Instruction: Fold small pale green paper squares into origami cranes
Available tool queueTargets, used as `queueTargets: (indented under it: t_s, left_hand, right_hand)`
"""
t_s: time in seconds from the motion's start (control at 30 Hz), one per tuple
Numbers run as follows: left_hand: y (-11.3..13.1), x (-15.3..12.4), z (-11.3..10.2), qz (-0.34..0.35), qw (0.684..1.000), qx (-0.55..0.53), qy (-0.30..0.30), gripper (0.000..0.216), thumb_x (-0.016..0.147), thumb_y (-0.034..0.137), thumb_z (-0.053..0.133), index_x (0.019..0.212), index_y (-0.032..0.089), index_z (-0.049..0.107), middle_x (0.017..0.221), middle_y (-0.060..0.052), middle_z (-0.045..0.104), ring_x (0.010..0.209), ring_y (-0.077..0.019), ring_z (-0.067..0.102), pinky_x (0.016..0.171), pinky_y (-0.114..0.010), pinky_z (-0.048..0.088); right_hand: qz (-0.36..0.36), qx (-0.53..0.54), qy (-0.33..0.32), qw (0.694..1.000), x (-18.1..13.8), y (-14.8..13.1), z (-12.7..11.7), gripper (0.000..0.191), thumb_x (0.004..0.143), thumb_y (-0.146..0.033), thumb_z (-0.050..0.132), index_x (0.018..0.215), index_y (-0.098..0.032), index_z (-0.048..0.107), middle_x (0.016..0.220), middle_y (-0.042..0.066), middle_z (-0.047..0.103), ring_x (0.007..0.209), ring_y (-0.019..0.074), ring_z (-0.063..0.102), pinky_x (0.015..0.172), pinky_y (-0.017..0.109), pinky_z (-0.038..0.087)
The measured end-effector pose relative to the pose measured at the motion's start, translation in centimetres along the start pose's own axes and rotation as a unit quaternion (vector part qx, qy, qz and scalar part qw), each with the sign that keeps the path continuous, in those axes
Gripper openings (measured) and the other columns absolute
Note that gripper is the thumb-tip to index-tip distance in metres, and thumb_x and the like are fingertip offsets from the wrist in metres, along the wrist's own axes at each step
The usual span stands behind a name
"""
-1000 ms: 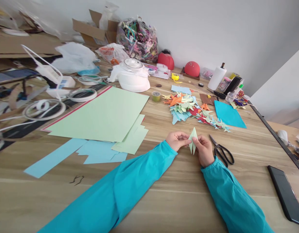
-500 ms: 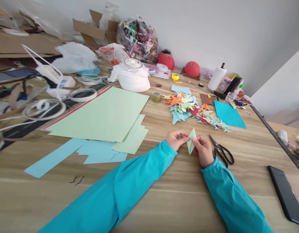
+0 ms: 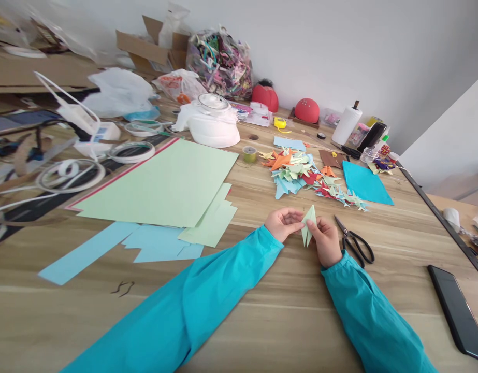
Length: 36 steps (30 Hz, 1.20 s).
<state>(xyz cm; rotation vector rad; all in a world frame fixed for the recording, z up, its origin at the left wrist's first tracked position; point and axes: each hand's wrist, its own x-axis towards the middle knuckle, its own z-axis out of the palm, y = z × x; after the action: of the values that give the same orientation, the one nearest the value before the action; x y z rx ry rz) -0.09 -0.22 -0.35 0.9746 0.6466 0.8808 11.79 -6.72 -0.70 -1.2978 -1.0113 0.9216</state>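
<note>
A small pale green folded paper [image 3: 307, 237], shaped like a narrow diamond with a split lower end, stands upright between my hands. My left hand [image 3: 284, 224] pinches its left edge with thumb and fingers. On the other side my right hand [image 3: 326, 240] is closed on its right edge, thumb in front. The fingers behind the paper are partly hidden. Just right of my right hand lie black-handled scissors [image 3: 357, 244]. Beyond both hands is a heap of folded paper cranes [image 3: 301, 171] in orange, green, blue and red.
Green paper sheets [image 3: 161, 186] and blue paper pieces [image 3: 157, 241] lie to the left. A phone [image 3: 456, 311] rests near the right edge. A spool of thread [image 3: 249, 154], a turquoise sheet [image 3: 366, 182] and a white bottle [image 3: 346, 126] sit farther back.
The lower end of the folded paper has parted into two points, and the paper has shifted slightly right. Both hands have stayed nearly in place.
</note>
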Motion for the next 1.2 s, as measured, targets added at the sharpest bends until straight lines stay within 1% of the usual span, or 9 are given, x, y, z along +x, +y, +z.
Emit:
queueTargets:
  t_s: [0.13, 0.3, 0.47, 0.63, 0.87, 1.07, 1.2]
  left_hand:
    - [-0.12, 0.08, -0.05, -0.003, 1.0, 0.013, 0.01, 0.037, 0.039, 0.023, 0.08, 0.067, 0.01, 0.061, 0.055, 0.0, 0.061, 0.048, -0.0093, 0.056, 0.048, -0.023, 0.049]
    - [-0.1, 0.16, -0.13, -0.009, 1.0, 0.019, -0.002, 0.034, 0.039, 0.025, 0.08, 0.063, 0.011, 0.059, 0.049, 0.002, 0.059, 0.045, -0.0083, 0.054, 0.048, -0.023, 0.048]
    - [-0.02, 0.06, -0.12, 0.001, 1.0, 0.025, -0.002, 0.036, 0.04, 0.024, 0.08, 0.068, 0.01, 0.06, 0.051, 0.001, 0.059, 0.045, -0.0086, 0.054, 0.046, -0.022, 0.048]
    - [0.03, -0.01, -0.06, 0.015, 1.0, 0.011, -0.007, 0.042, 0.043, 0.026, 0.078, 0.079, 0.012, 0.061, 0.062, 0.0, 0.062, 0.048, -0.0085, 0.055, 0.045, -0.02, 0.047]
    - [-0.11, 0.04, -0.07, 0.008, 0.999, 0.027, -0.018, 0.03, 0.048, 0.026, 0.075, 0.07, 0.011, 0.062, 0.047, 0.002, 0.058, 0.044, -0.008, 0.052, 0.045, -0.02, 0.045]
    - [-0.12, -0.01, -0.04, 0.006, 1.0, 0.017, -0.004, 0.034, 0.046, 0.025, 0.076, 0.074, 0.012, 0.063, 0.061, -0.001, 0.063, 0.051, -0.0104, 0.056, 0.049, -0.023, 0.047]
    - [-0.25, 0.09, -0.11, 0.001, 1.0, 0.029, -0.006, 0.03, 0.047, 0.025, 0.075, 0.071, 0.011, 0.063, 0.053, 0.0, 0.06, 0.048, -0.0101, 0.054, 0.049, -0.023, 0.046]
  right_hand:
    - [0.01, 0.018, -0.004, 1.0, 0.04, 0.1, -0.01, 0.026, 0.071, -0.042, 0.062, 0.064, -0.017, 0.055, 0.05, -0.004, 0.053, 0.041, 0.0085, 0.042, 0.037, 0.021, 0.032]
    - [0.008, 0.018, -0.013, 1.0, 0.04, 0.11, -0.02, 0.025, 0.07, -0.039, 0.063, 0.062, -0.017, 0.054, 0.05, -0.004, 0.051, 0.041, 0.008, 0.041, 0.037, 0.02, 0.031]
    - [0.002, 0.015, -0.011, 1.0, -0.04, -0.08, 0.06, 0.026, 0.07, -0.039, 0.063, 0.061, -0.018, 0.052, 0.048, -0.005, 0.051, 0.04, 0.0083, 0.042, 0.037, 0.021, 0.031]
    - [-0.002, 0.006, -0.006, 1.0, -0.03, -0.11, 0.12, 0.026, 0.071, -0.04, 0.062, 0.061, -0.018, 0.053, 0.049, -0.004, 0.053, 0.041, 0.0091, 0.044, 0.037, 0.021, 0.033]
    - [0.0, -0.012, -0.009, 1.0, -0.01, -0.14, 0.1, 0.028, 0.071, -0.042, 0.061, 0.063, -0.017, 0.053, 0.051, -0.003, 0.052, 0.042, 0.0093, 0.044, 0.038, 0.022, 0.034]
    - [0.0, -0.024, -0.007, 1.0, 0.03, -0.2, 0.08, 0.029, 0.071, -0.044, 0.06, 0.062, -0.018, 0.052, 0.049, -0.003, 0.052, 0.041, 0.0094, 0.043, 0.037, 0.022, 0.034]
    - [-0.003, -0.029, -0.011, 1.0, 0.0, -0.24, 0.05, 0.028, 0.071, -0.043, 0.061, 0.062, -0.017, 0.053, 0.05, -0.002, 0.052, 0.042, 0.0096, 0.044, 0.038, 0.022, 0.035]
